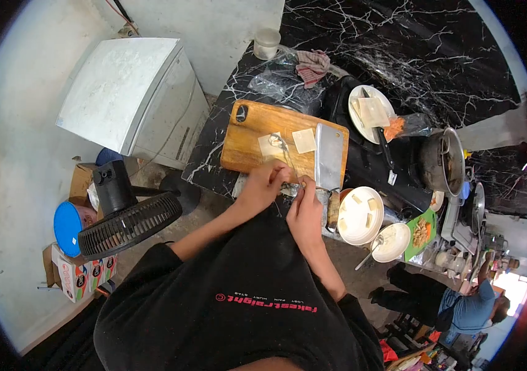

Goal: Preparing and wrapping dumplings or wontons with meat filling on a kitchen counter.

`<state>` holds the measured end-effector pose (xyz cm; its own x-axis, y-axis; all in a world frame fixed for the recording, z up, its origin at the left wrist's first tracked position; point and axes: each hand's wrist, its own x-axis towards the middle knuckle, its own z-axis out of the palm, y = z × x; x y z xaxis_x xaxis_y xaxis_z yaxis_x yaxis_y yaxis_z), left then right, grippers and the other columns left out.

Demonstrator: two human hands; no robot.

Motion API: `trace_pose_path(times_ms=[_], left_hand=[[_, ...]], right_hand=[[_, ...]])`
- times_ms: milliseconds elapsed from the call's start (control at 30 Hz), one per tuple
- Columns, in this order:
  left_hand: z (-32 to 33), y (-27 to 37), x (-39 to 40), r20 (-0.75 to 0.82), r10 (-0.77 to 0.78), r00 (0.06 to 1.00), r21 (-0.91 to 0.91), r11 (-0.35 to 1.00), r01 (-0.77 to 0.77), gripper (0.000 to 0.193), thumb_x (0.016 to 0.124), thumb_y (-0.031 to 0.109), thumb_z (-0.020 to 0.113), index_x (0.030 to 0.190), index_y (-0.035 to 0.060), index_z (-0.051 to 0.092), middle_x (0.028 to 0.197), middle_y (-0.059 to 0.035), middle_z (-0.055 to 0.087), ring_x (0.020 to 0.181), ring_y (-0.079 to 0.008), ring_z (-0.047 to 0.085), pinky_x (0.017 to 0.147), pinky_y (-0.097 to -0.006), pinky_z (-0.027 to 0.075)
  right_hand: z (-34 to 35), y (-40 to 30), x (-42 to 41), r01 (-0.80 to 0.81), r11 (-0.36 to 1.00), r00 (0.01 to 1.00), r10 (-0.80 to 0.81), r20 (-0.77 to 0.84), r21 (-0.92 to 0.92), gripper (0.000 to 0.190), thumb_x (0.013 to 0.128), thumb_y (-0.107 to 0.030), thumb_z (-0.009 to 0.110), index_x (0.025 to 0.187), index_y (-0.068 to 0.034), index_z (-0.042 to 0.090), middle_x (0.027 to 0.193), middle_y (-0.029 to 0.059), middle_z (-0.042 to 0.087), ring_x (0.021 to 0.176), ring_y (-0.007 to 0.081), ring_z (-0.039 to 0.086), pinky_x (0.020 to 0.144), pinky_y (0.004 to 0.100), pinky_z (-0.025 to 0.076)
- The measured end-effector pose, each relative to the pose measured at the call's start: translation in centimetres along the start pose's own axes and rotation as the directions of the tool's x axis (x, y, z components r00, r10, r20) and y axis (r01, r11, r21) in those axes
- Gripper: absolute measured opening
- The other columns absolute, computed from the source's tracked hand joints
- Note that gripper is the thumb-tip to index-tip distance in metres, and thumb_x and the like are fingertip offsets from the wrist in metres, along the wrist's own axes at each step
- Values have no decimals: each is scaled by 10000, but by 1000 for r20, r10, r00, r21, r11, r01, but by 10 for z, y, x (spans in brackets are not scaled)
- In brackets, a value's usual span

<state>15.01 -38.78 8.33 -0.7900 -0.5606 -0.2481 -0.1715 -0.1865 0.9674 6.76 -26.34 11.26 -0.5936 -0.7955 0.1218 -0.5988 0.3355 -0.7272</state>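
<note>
At the near edge of the wooden cutting board [254, 125], my left hand [263, 183] has its fingers curled. Close beside it is my right hand [305, 204], fingertips drawn together; whatever is between the two hands is too small to make out. A metal spoon [284, 146] has its bowl over a square wrapper [267, 144] with some pale filling, its handle running towards my fingers. Another square wrapper [304, 141] lies flat to the right, next to a broad cleaver [328, 155]. Small rolled pieces sit in a white bowl [360, 194].
A plate [355, 95] of wrappers, a black-handled knife [385, 148] and a metal pot [453, 134] stand on the right. Beyond a bowl with a spoon [405, 229] is a green board [430, 220] with food. A fan [129, 225] stands left; a person [467, 308] is at far right.
</note>
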Motion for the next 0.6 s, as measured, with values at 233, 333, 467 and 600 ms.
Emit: trace_pose_path(times_ms=[233, 333, 467, 600], left_hand=[[-36, -21, 14, -38, 644, 764, 834, 442, -331, 298, 835, 67, 595, 1131, 36, 586, 1180, -106, 557, 1120, -295, 513, 939, -413, 419], [-36, -23, 13, 17, 647, 762, 861, 378, -340, 317, 850, 90, 593, 1164, 43, 592, 1201, -97, 560, 1148, -279, 511, 961, -404, 408], [-35, -24, 12, 17, 649, 761, 887, 341, -311, 326, 860, 111, 597, 1180, 48, 596, 1216, -88, 562, 1171, -268, 505, 978, -399, 399], [-37, -23, 12, 27, 662, 749, 871, 352, -343, 301, 860, 86, 587, 1158, 42, 586, 1209, -113, 558, 1174, -283, 502, 974, -403, 402]], right_hand=[[6, 5, -2, 13, 999, 999, -14, -36, -33, 294, 884, 57, 454, 1168, -3, 410, 849, 310, 596, 726, 486, 588, 584, 492, 440], [4, 3, -3, -13, 999, 1000, 13, -10, -35, 303, 881, 56, 457, 1175, -2, 409, 843, 312, 595, 730, 489, 586, 590, 492, 441], [4, 5, -5, 23, 999, 999, -23, -37, -24, 313, 881, 55, 459, 1184, -5, 408, 816, 323, 587, 730, 488, 586, 593, 495, 438], [2, 5, -4, 25, 997, 1000, -25, -5, -66, 341, 883, 43, 466, 1216, -5, 408, 807, 332, 581, 736, 488, 586, 601, 509, 443]])
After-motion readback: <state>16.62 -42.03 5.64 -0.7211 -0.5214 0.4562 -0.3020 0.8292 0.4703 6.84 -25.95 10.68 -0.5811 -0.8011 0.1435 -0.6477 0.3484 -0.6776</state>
